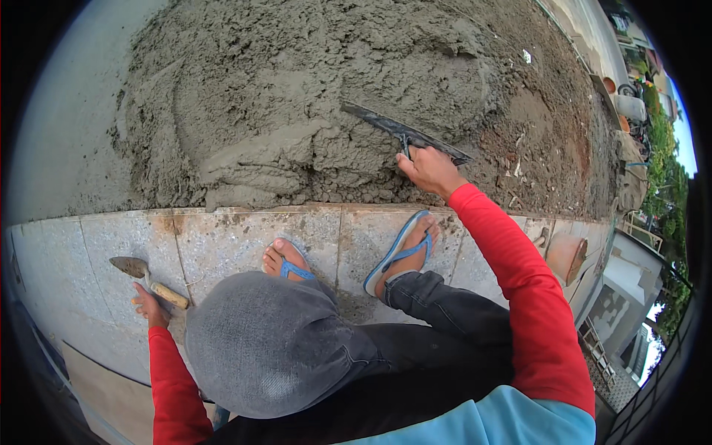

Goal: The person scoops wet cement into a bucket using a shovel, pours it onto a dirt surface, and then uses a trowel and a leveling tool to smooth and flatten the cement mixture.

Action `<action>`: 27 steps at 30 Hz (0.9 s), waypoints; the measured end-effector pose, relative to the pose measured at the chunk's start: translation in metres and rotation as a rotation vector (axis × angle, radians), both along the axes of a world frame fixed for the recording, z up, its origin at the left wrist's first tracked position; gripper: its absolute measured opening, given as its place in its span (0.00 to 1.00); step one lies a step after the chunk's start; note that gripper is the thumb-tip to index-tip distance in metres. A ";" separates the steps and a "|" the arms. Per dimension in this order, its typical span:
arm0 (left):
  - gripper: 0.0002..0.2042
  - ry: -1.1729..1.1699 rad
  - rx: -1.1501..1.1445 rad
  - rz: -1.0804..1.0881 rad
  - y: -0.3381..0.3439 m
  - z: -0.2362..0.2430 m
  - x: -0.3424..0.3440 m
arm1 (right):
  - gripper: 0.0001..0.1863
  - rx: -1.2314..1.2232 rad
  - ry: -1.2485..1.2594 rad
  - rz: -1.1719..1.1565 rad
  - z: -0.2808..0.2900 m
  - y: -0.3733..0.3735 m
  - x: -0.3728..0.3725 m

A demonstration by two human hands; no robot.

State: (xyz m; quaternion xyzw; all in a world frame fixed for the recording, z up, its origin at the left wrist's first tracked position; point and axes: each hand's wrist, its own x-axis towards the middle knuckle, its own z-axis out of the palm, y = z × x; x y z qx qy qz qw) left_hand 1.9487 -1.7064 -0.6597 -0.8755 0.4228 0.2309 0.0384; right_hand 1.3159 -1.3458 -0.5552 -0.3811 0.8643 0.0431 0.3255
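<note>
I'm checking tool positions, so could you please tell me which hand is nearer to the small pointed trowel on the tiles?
Left. The left hand touches the small pointed trowel at its wooden handle. The right hand is far off, holding the long float on the wet mortar.

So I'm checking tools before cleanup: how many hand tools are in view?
2. A long flat trowel held by the right hand on the wet mortar; a small pointed trowel under the left hand on the tiles. Others may be hidden.
</note>
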 end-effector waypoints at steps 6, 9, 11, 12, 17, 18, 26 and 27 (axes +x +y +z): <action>0.53 -0.075 -0.003 -0.011 -0.005 -0.013 0.010 | 0.24 -0.034 0.104 0.219 0.026 0.040 -0.014; 0.53 -0.066 -0.031 -0.005 0.002 -0.017 0.013 | 0.21 -0.191 0.337 0.325 0.044 0.056 -0.055; 0.53 -0.059 -0.051 -0.002 0.002 -0.013 0.010 | 0.24 -0.184 0.414 0.039 0.044 0.057 -0.096; 0.53 -0.061 -0.046 -0.003 0.002 -0.012 0.008 | 0.25 -0.184 0.445 -0.152 0.045 0.055 -0.111; 0.53 -0.066 -0.030 0.013 0.005 -0.007 -0.011 | 0.26 -0.232 0.270 -0.288 -0.030 0.082 -0.116; 0.53 -0.042 -0.037 0.011 0.006 -0.005 -0.016 | 0.26 -0.232 0.258 -0.283 -0.029 0.082 -0.103; 0.54 -0.016 0.005 0.057 -0.001 -0.001 -0.010 | 0.25 0.013 -0.069 -0.049 0.011 0.094 0.002; 0.54 -0.011 0.011 0.022 0.000 -0.003 -0.010 | 0.24 -0.003 -0.009 0.048 0.011 0.101 0.001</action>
